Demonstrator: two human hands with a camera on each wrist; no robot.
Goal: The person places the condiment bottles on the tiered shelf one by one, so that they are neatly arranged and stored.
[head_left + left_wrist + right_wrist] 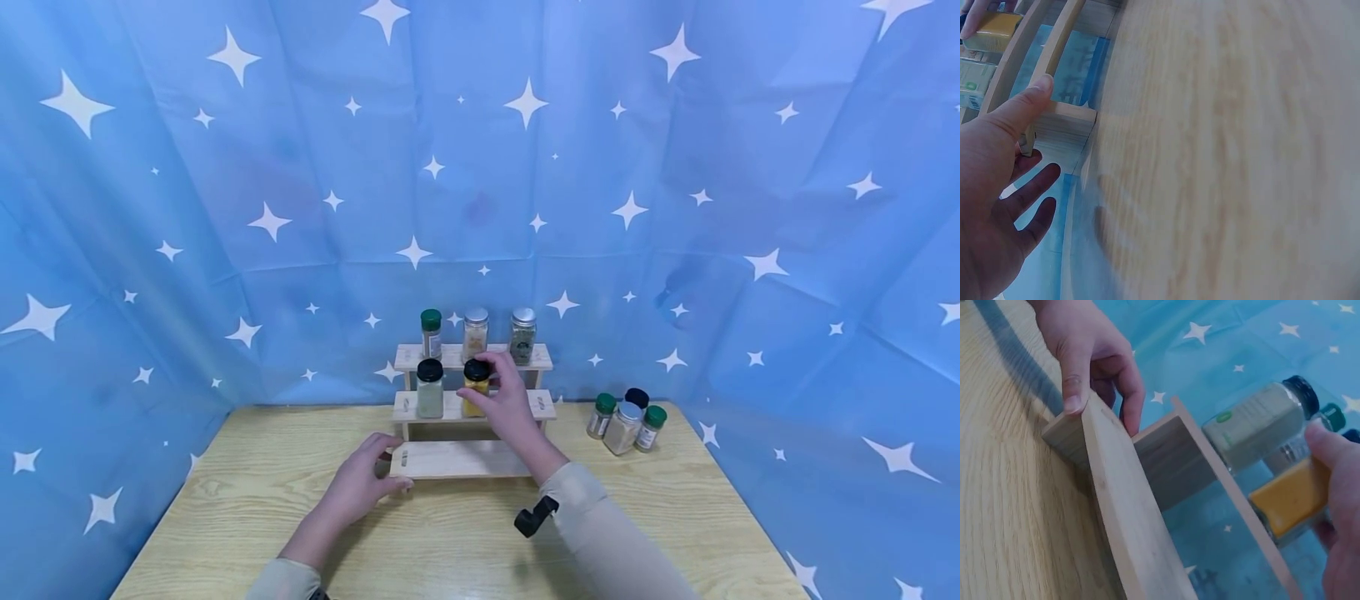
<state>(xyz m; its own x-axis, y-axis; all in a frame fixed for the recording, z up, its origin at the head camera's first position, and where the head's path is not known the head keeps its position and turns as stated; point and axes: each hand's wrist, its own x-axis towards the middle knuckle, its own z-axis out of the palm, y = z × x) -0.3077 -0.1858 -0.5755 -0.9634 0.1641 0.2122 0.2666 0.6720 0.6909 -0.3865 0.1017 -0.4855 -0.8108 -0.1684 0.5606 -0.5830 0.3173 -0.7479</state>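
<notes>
A three-tier wooden rack [465,460] stands on the table. My left hand [357,486] grips the left end of its bottom shelf [1129,506], thumb at the front edge [997,144]. On the middle shelf, my right hand [510,404] pinches a black-capped jar of yellow powder [476,387] between thumb and fingers; the right wrist view shows the yellow jar [1294,494] at the shelf's edge. To its left stands a black-capped jar of pale green contents [430,390]. The top shelf holds a green-capped jar [431,335] and two silver-capped jars [476,335] [522,337].
Right of the rack, several jars stand close together on the table [262,467]: two green-capped [601,417] [651,428], one silver-capped [623,427] and one black-capped [637,398]. A blue cloth with white stars [480,208] hangs behind and at both sides.
</notes>
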